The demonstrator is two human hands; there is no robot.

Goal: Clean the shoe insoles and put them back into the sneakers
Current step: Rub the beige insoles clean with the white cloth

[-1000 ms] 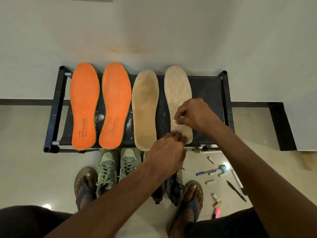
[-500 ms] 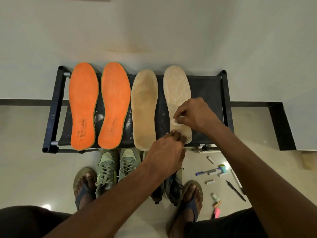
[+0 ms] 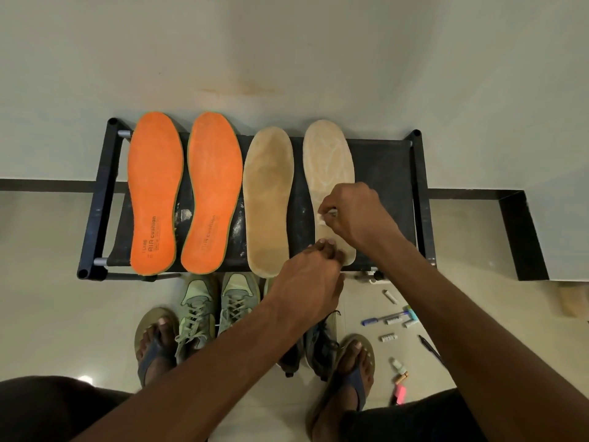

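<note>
Head view: left hand (image 3: 306, 279) pins the beige insole (image 3: 328, 173) at its heel; right hand (image 3: 353, 212) pinches a small white wipe (image 3: 322, 222). The insole looks light and flexible, so hold it at the heel.

1. The right hand (image 3: 353, 215) pinches a small white wipe (image 3: 323, 222) against the far-right tan insole (image 3: 328, 167).
2. The left hand (image 3: 307, 282) holds that insole's heel end, just below the right fingers.
3. Three more insoles lie left of the fingers on the black rack (image 3: 395, 173).

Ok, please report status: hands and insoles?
Right hand pinches white wipe on rightmost beige insole. Left hand holds its heel end. Nothing blocking.
</note>
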